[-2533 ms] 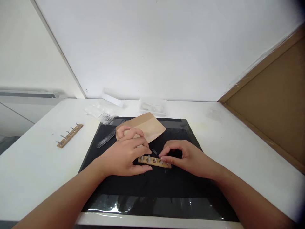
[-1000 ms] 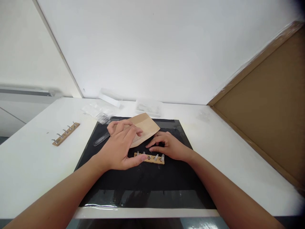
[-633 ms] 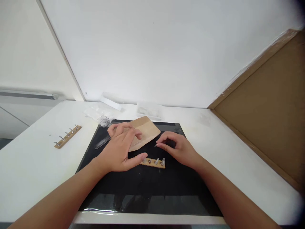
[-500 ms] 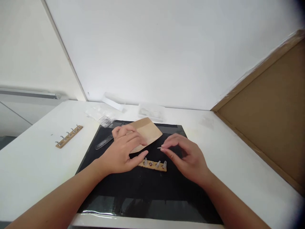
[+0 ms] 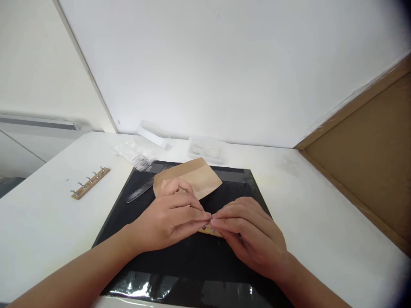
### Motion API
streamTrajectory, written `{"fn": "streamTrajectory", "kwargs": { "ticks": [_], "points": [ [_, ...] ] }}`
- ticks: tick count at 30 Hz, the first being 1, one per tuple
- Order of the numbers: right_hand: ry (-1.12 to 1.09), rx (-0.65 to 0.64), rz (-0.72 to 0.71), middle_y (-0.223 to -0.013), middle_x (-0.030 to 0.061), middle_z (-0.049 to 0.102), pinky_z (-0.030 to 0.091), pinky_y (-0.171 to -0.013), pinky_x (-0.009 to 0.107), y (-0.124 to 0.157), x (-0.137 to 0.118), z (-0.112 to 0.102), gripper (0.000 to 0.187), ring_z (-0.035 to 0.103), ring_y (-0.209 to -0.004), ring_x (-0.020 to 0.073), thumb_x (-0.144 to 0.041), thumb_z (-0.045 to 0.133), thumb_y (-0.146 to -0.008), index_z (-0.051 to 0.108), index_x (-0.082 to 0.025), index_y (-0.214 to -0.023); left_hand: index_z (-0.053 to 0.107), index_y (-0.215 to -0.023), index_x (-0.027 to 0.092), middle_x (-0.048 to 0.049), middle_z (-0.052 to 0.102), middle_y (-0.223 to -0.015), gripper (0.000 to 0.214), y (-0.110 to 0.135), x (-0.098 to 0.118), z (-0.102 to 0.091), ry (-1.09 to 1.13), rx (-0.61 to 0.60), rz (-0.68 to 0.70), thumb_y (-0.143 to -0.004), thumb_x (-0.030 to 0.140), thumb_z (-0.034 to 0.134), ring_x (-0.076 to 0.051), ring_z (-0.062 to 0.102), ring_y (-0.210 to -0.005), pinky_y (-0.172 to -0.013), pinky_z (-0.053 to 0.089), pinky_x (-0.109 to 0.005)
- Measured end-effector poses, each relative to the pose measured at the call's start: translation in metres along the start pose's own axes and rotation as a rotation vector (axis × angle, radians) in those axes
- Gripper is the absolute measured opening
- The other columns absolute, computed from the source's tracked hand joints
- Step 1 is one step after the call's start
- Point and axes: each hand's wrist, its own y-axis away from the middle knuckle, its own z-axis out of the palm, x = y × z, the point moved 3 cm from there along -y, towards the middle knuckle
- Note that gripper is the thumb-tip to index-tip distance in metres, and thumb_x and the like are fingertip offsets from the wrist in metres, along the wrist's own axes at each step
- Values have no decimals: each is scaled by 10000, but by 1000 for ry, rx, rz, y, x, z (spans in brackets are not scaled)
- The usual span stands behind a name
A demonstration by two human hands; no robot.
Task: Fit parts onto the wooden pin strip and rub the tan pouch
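My left hand (image 5: 176,216) is closed in a pinch above a short wooden strip (image 5: 214,232) on the black mat (image 5: 180,269). From the other side my right hand (image 5: 250,233) comes in, also pinching, and the fingertips of both hands meet over the strip. A small pale false nail was between the right fingertips a moment ago; the fingers now hide it. What the left fingertips grip cannot be made out. Most of the strip and its upright holders are covered by the hands.
Behind my left hand lies a sheet of brown paper (image 5: 205,177), beside a dark nail file (image 5: 140,192). A second wooden strip with several metal holders (image 5: 90,183) is at the left. Clear plastic boxes (image 5: 207,149) and a crumpled bag (image 5: 126,149) sit at the back. A cardboard panel (image 5: 362,158) stands right.
Both hands have come together over the wooden strip. My left fingers, apart before, have closed to a pinch. My right hand has moved left and down. The view has shifted slightly.
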Motion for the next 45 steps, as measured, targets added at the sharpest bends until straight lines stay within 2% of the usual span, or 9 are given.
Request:
{"fn": "streamTrajectory", "kwargs": {
  "ticks": [4,9,13,17,23,31,35,39,45],
  "points": [
    [-11,-27,9,-998,27,766,552,-759,361,0,1,1,303,702,-879,178,-54,724,-890,666,-254,-1110,711,-1109,224,-13,784,-1008,189,1,-2,2,7,-18,41,-933,165,748,-178,635,-940,-956,516,-404],
    [-100,-31,41,-954,26,757,564,-780,335,0,2,4,232,700,-870,161,-77,752,-889,707,-226,-1062,743,-1018,184,-32,778,-957,105,-3,3,-2,-73,-15,113,-926,132,740,-198,599,-941,-831,537,-337],
    [-240,-72,205,-963,28,746,583,-798,302,0,5,7,142,708,-904,162,-177,800,-882,736,-243,-991,752,-945,170,-35,776,-946,50,-3,7,-5,-125,-22,145,-922,128,738,-195,587,-922,-812,536,-323],
    [-355,-121,364,-949,10,737,577,-786,294,-1,9,8,192,701,-878,160,-279,845,-851,715,-251,-989,749,-936,171,-40,780,-952,59,-2,8,-4,-171,16,191,-918,118,733,-207,591,-930,-771,539,-316],
    [-340,-148,504,-950,3,718,552,-737,281,-1,13,11,223,676,-841,152,-348,842,-852,709,-253,-1004,742,-979,186,-23,764,-906,90,-3,9,-4,-205,86,191,-920,118,732,-187,614,-909,-779,567,-300],
    [-301,-194,474,-977,0,733,563,-796,285,2,12,14,116,688,-876,150,-341,766,-928,731,-277,-1018,735,-967,146,-36,745,-842,76,-7,11,-8,-343,98,318,-899,124,761,-192,620,-848,-705,573,-297],
    [-191,-150,449,-928,13,708,564,-744,284,2,14,11,166,677,-836,155,-350,761,-929,732,-261,-1066,729,-1043,134,-66,769,-958,114,-5,4,-16,-381,16,312,-933,108,712,-222,653,-980,-833,604,-347],
    [-94,-167,383,-968,34,692,567,-758,291,2,14,9,198,674,-855,159,-352,747,-938,736,-251,-1109,724,-1081,125,-68,772,-961,183,-3,-7,-22,-432,87,269,-905,77,735,-216,644,-965,-867,595,-370],
    [35,-265,286,-977,53,682,548,-783,357,4,13,11,206,665,-883,195,-381,757,-916,746,-232,-1057,720,-1025,131,-46,763,-883,157,-5,-11,-15,-470,124,206,-890,172,790,-193,655,-882,-844,587,-382]
  ]
}}
